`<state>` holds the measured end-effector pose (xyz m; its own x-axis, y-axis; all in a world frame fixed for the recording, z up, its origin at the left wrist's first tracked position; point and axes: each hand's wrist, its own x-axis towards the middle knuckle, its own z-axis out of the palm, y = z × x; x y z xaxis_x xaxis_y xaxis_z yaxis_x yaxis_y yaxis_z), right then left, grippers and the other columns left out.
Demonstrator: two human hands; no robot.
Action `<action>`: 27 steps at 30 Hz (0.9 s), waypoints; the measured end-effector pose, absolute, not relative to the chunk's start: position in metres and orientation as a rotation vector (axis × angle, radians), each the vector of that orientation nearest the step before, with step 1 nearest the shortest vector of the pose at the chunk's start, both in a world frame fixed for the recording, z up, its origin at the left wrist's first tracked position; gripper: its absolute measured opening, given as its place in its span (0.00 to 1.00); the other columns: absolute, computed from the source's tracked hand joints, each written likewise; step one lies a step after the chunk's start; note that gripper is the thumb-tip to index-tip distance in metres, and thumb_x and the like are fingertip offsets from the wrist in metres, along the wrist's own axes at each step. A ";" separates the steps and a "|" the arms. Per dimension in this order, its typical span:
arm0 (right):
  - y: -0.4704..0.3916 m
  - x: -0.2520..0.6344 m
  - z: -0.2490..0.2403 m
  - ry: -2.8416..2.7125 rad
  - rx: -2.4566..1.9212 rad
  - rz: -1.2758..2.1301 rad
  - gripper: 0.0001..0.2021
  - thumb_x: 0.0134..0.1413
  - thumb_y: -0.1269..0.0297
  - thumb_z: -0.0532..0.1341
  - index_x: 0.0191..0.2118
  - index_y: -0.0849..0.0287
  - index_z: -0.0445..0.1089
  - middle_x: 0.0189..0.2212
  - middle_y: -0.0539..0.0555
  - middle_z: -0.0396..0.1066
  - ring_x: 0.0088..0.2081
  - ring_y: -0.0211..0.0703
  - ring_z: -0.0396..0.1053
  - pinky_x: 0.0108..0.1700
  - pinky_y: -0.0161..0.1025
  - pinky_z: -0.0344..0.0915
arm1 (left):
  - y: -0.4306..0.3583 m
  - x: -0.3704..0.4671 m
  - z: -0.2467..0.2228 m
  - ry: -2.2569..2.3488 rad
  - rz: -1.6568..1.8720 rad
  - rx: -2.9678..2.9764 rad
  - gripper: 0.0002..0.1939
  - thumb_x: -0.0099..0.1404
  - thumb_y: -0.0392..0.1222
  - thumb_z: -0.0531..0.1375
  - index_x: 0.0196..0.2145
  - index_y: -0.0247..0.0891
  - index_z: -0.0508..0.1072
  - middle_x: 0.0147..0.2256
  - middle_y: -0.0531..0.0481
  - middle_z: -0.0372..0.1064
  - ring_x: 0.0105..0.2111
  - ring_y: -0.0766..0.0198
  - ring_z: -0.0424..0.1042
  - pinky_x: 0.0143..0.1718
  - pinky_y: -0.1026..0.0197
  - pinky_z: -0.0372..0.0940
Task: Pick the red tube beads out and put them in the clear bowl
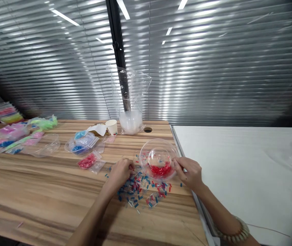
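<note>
A clear round plastic bowl [158, 145] with red pieces [161, 170] gathered low inside it is gripped at its right rim by my right hand [189, 172]. My left hand [122, 171] rests at the upper left of a loose spread of small blue, red and clear pieces [137, 188] on the wooden table. Its fingers are bent together, and whatever they may pinch is too small to make out. The spread lies below and left of the bowl, with some pieces showing under it.
Left of my left hand lies a bag of red pieces [87, 161]. Behind it are a clear dish with blue bags [82, 145], a paper cup [111, 127] and a bag of clear bowls [131, 121]. Colourful bags [13, 131] lie far left; a white table [238, 164] adjoins at right.
</note>
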<state>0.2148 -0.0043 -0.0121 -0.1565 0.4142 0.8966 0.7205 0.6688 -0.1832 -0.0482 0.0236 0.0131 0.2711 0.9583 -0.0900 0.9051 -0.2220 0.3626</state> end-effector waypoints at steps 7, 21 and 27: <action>-0.003 0.215 -0.012 -1.763 -0.909 -0.387 0.10 0.58 0.73 0.55 0.28 0.60 0.71 0.17 0.48 0.68 0.18 0.34 0.63 0.23 0.32 0.58 | 0.026 -0.050 0.009 1.730 0.202 2.224 0.10 0.56 0.30 0.55 0.33 0.37 0.75 0.35 0.44 0.73 0.37 0.57 0.70 0.35 0.62 0.57; 0.001 0.217 -0.014 -1.745 -0.901 -0.432 0.10 0.59 0.72 0.54 0.29 0.61 0.70 0.18 0.49 0.69 0.19 0.34 0.63 0.25 0.32 0.59 | 0.024 -0.044 0.008 1.661 0.294 2.313 0.10 0.54 0.28 0.54 0.27 0.37 0.75 0.30 0.46 0.73 0.34 0.58 0.70 0.32 0.63 0.58; 0.000 0.217 -0.014 -1.751 -0.913 -0.420 0.11 0.59 0.72 0.54 0.27 0.61 0.69 0.16 0.49 0.66 0.17 0.34 0.61 0.24 0.32 0.57 | 0.026 -0.040 0.009 1.658 0.555 2.304 0.09 0.60 0.29 0.53 0.31 0.37 0.71 0.30 0.48 0.72 0.34 0.60 0.70 0.33 0.63 0.58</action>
